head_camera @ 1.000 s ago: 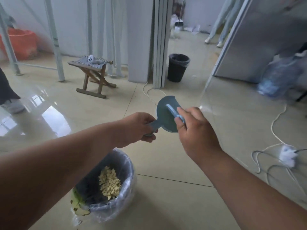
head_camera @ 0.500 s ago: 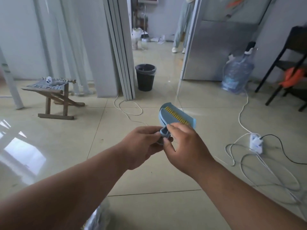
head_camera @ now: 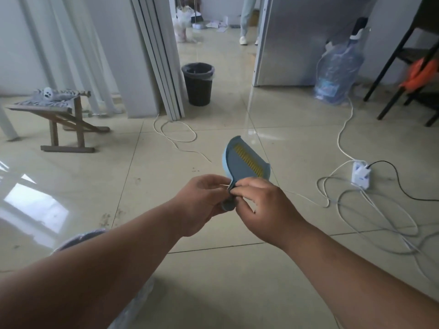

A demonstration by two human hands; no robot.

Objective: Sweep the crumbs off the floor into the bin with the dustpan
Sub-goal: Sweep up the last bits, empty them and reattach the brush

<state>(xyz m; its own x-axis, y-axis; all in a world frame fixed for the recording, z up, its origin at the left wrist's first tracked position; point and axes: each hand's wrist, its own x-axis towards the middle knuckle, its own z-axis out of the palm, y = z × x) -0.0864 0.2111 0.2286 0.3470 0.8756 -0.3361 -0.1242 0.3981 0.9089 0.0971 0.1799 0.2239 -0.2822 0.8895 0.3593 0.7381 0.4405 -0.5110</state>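
Both hands, left [head_camera: 202,205] and right [head_camera: 263,210], pinch the dustpan [head_camera: 244,162] handle, pan pointing away above the floor.

Your left hand [head_camera: 202,205] and right hand [head_camera: 263,210] cover most of the dustpan [head_camera: 244,162] handle, so you see only its rounded end below your fingers. A thin pale sliver shows between your hands; you cannot tell what it is. Your left forearm hides nearly all of the lined bin [head_camera: 80,238] at the lower left, and its contents are out of sight. The person [head_camera: 245,22] standing in the far room is cut off by the top edge. The black chair [head_camera: 403,67] runs off the right edge. The litter [head_camera: 213,23] on the far room's floor is too small to identify.
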